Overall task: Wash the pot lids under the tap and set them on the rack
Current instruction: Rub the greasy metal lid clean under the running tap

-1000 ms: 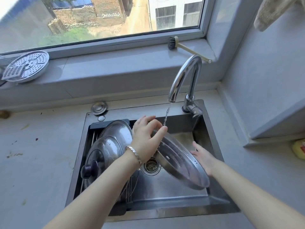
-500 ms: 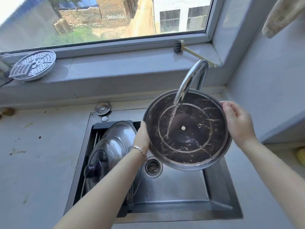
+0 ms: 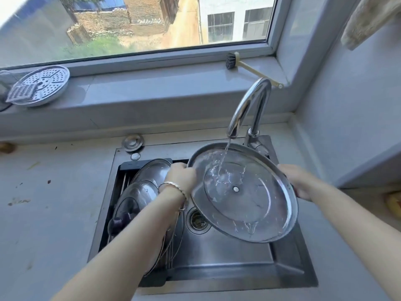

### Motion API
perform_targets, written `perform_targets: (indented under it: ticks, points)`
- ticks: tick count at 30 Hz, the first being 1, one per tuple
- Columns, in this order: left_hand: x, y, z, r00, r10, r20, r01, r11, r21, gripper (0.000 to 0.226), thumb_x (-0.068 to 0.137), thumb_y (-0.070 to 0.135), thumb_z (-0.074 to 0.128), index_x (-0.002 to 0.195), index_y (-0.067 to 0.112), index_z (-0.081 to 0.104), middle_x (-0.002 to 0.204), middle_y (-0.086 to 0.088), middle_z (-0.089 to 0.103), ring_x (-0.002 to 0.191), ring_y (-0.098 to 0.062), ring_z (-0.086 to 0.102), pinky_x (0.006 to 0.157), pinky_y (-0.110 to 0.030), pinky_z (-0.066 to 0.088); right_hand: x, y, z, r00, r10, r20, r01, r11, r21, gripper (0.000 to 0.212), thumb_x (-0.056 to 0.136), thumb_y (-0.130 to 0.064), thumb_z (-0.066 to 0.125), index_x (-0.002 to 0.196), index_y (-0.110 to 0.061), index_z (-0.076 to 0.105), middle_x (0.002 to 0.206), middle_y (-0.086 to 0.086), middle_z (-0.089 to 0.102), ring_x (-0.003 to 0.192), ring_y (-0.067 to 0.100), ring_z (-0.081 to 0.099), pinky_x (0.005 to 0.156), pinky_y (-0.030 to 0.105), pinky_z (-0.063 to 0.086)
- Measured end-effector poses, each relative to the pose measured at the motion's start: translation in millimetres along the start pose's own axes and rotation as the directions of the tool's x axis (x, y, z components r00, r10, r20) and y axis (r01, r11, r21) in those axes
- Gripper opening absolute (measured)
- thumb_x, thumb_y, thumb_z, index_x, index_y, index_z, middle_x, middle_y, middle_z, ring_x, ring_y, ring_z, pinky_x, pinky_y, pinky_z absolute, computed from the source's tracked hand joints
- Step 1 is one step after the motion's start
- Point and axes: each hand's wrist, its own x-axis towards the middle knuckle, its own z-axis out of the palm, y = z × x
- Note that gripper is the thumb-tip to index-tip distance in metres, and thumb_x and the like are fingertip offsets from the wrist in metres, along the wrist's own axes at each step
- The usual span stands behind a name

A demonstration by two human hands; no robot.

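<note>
A large steel pot lid (image 3: 249,198) is held over the sink, its inner face turned up and tilted toward me. Water from the tap (image 3: 247,107) runs onto its upper left part and drips off the lower rim. My left hand (image 3: 181,175) grips the lid's left rim, a bracelet on the wrist. My right hand (image 3: 297,181) grips the right rim. Two more lids (image 3: 143,192) lean on the rack (image 3: 124,179) in the sink's left side, the nearer one with a dark knob.
The steel sink (image 3: 217,263) has a drain (image 3: 198,220) under the held lid. A perforated steamer plate (image 3: 41,84) and a brush (image 3: 232,59) lie on the windowsill. A sink plug (image 3: 132,141) sits behind the basin. The wall stands close on the right.
The lid has come down from upright under the spout to a flatter tilt lower over the sink. Both hands have stayed on its rim and moved down with it.
</note>
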Motion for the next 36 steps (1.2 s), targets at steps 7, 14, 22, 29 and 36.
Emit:
perform_targets:
  ticks: [7,14,22,29,36]
  points:
    - [-5,12,-17,0.992,0.039,0.121,-0.018,0.985,-0.171,0.007,0.083,0.002,0.054,0.088,0.006,0.056,0.075,-0.013,0.048,0.063,-0.024,0.048,0.058,-0.028,0.048,15,6,49,0.972,-0.12,-0.2,0.174,0.945,0.277,0.037,0.093,-0.01,0.044,0.13,-0.005,0.047,0.118,0.006,0.056,0.116,0.02,0.05,0.109,0.041,0.035]
    - [-15,9,-22,0.995,0.044,0.088,-0.027,0.982,-0.189,0.003,0.084,0.005,0.053,0.085,0.007,0.051,0.08,-0.012,0.05,0.056,-0.02,0.053,0.044,-0.023,0.053,28,-31,81,0.96,-0.073,-0.272,0.238,0.728,0.643,0.033,0.086,0.007,0.041,0.114,-0.005,0.055,0.103,0.005,0.054,0.107,0.019,0.046,0.111,0.038,0.03]
    - [-27,5,-9,0.987,-0.049,0.151,0.099,0.935,-0.342,0.021,0.084,-0.004,0.049,0.07,0.007,0.039,0.045,-0.004,0.051,0.027,-0.006,0.052,0.038,-0.03,0.053,-20,-30,70,0.953,-0.266,0.144,0.253,0.962,0.099,0.039,0.097,-0.03,0.043,0.129,-0.008,0.048,0.12,-0.001,0.052,0.12,0.021,0.049,0.104,0.039,0.04]
    - [-34,1,2,0.953,-0.126,0.276,0.251,0.839,-0.482,0.017,0.087,0.009,0.058,0.075,0.002,0.049,0.066,-0.013,0.055,0.059,-0.025,0.063,0.056,-0.037,0.059,-104,-23,76,0.733,-0.444,0.516,0.671,0.595,-0.441,0.032,0.083,-0.04,0.064,0.111,-0.029,0.056,0.085,-0.012,0.064,0.078,0.006,0.063,0.074,0.023,0.048]
    - [-47,-9,-4,0.96,-0.094,0.264,0.236,0.778,-0.582,0.004,0.094,0.013,0.047,0.092,0.01,0.048,0.105,-0.021,0.056,0.08,-0.027,0.062,0.063,-0.04,0.057,-75,-8,59,0.891,-0.441,0.107,0.453,0.855,-0.254,0.027,0.083,-0.019,0.063,0.11,-0.018,0.057,0.1,-0.003,0.065,0.09,0.015,0.061,0.079,0.028,0.048]
